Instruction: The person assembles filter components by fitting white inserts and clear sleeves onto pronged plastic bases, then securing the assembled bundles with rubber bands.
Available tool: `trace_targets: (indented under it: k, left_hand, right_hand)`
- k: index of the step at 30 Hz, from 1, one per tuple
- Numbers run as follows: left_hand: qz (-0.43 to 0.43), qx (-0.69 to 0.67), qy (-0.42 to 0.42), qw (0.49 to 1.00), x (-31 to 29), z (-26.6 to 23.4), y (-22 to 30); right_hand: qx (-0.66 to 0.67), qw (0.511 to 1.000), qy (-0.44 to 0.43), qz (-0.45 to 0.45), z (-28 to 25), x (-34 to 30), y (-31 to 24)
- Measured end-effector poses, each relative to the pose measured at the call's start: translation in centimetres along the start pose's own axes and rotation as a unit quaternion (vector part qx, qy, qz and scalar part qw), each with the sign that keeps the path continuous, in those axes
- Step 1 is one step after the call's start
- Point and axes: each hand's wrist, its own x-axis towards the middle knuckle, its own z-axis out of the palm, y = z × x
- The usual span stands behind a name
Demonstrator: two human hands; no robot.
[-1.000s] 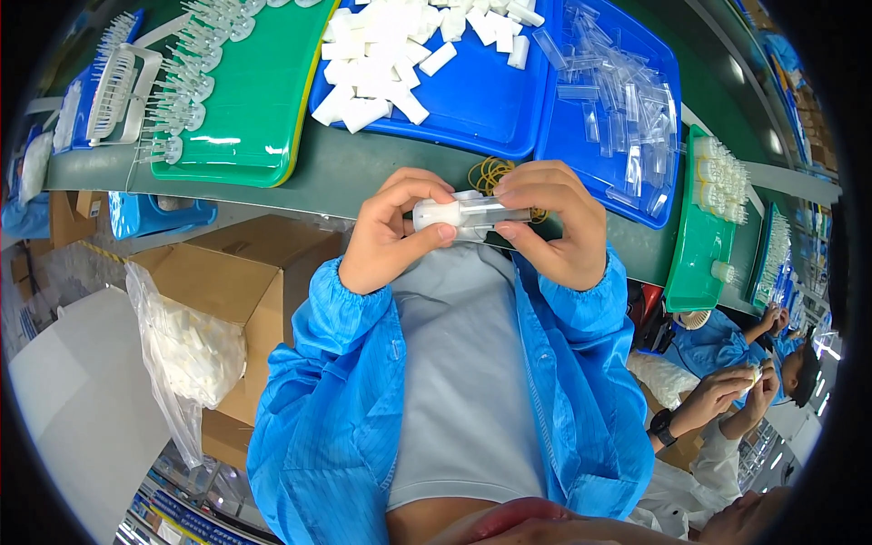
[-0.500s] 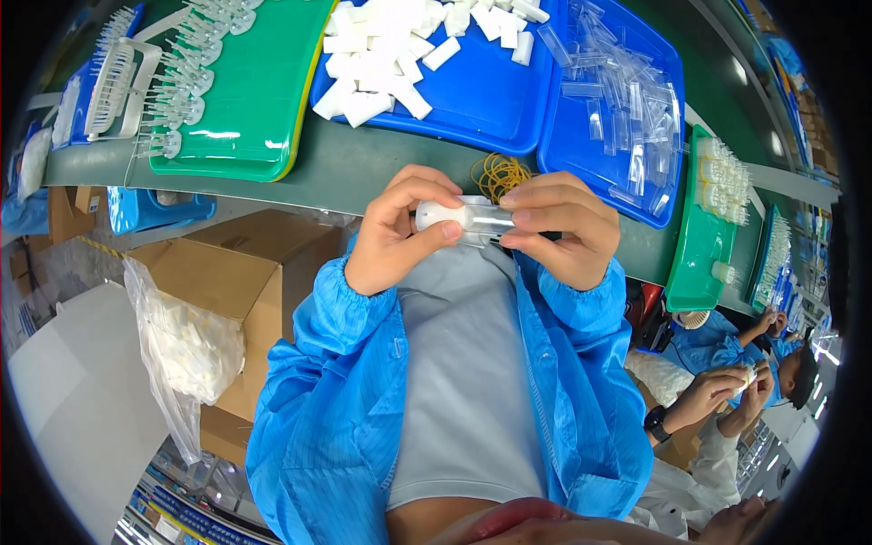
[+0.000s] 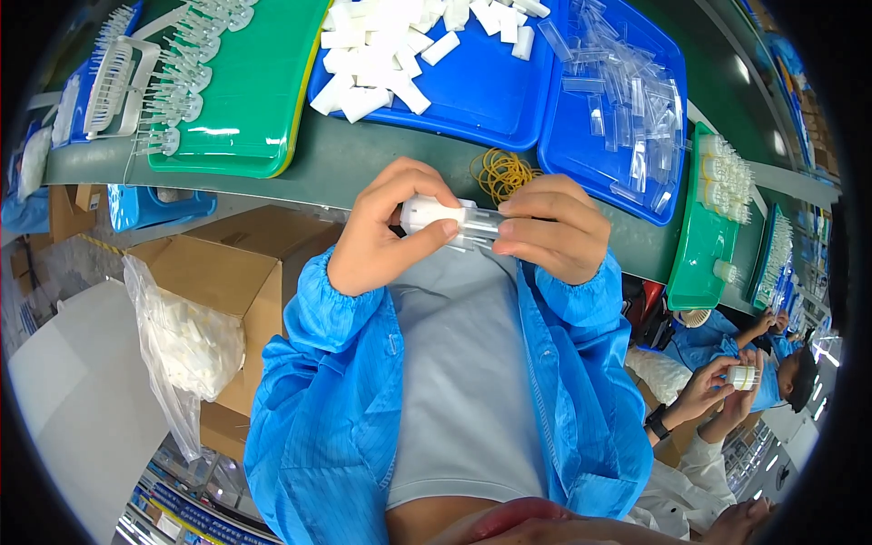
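Note:
In front of my chest, my left hand (image 3: 380,232) pinches a white plastic block (image 3: 429,214) between thumb and forefinger. Clear plastic strips (image 3: 480,227) extend from the block toward my right hand (image 3: 559,232), whose thumb and fingertips close on their far end. How the clear strips join the block is partly hidden by my fingers. Just beyond my right hand, a bundle of yellow rubber bands (image 3: 502,174) lies on the dark green table (image 3: 363,154).
A blue tray (image 3: 481,113) holds white blocks (image 3: 368,64); another blue tray (image 3: 554,163) holds loose clear strips (image 3: 627,100). Pronged white pieces (image 3: 186,77) line a green tray (image 3: 236,136). Banded assemblies (image 3: 722,177) fill the right green tray (image 3: 686,282). Co-workers' hands (image 3: 704,395) are at lower right.
Both my hands have shifted slightly left with the block and strips. The block has turned, showing more of its clear sides. A co-worker's hands at right have moved, revealing a banded white block.

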Motion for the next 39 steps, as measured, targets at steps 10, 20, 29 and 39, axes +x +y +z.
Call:
trace_targets:
  k: [10,20,29,39]
  left_hand:
    - [-0.014,-0.023,0.031,0.999,0.0,0.1,-0.4]
    - [0.035,-0.028,0.013,0.999,-0.2,-0.8,-0.8]
    - [-0.087,-0.446,-0.008,0.891,-1.0,-1.5,-3.8]
    - [-0.092,-0.644,-0.146,0.745,-1.2,0.4,-5.8]
  right_hand:
    - [-0.012,1.000,0.002,0.023,-0.3,-0.3,0.2]
    - [-0.003,0.999,0.011,0.049,-0.2,-0.3,0.3]
    - [-0.051,0.998,0.031,0.028,-0.4,0.1,0.2]
    - [-0.023,0.999,-0.007,-0.024,1.3,1.9,-0.5]
